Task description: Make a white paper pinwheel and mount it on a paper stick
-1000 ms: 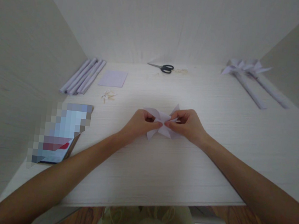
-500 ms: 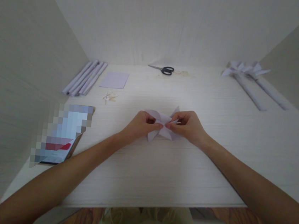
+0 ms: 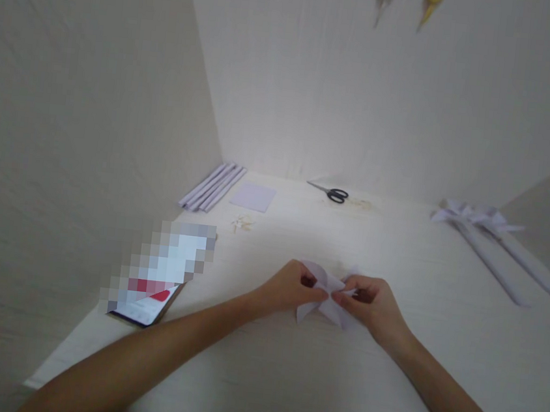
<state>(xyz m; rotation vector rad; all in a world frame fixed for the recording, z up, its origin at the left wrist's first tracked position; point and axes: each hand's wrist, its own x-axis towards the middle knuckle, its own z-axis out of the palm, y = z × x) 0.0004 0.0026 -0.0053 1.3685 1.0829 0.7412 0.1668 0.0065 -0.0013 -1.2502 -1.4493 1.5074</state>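
Observation:
Both hands pinch a pale lilac paper pinwheel (image 3: pixel 331 309) just above the white table, its pointed blades fanning out around a gathered middle. My left hand (image 3: pixel 293 288) grips it from the left, thumb pressed near the centre. From the other side my right hand (image 3: pixel 373 305) holds it with thumb and fingertips, which almost meet the left thumb. Whatever lies under the fingers at the centre is hidden. Two finished-looking pinwheels (image 3: pixel 480 218) on rolled paper sticks (image 3: pixel 492 263) lie at the far right.
A phone (image 3: pixel 163 286), partly blurred out, lies at the left. Behind it are several rolled paper tubes (image 3: pixel 214 188), square paper (image 3: pixel 253 197) and a small heap of thin pale bits (image 3: pixel 242 223). Black-handled scissors (image 3: pixel 333 193) rest near the back wall, where two hooks (image 3: pixel 431 6) hang.
The camera view has tilted up and swung left, so everything sits lower and further right. Hooks on the wall have come into sight. Both hands keep their hold on the pinwheel.

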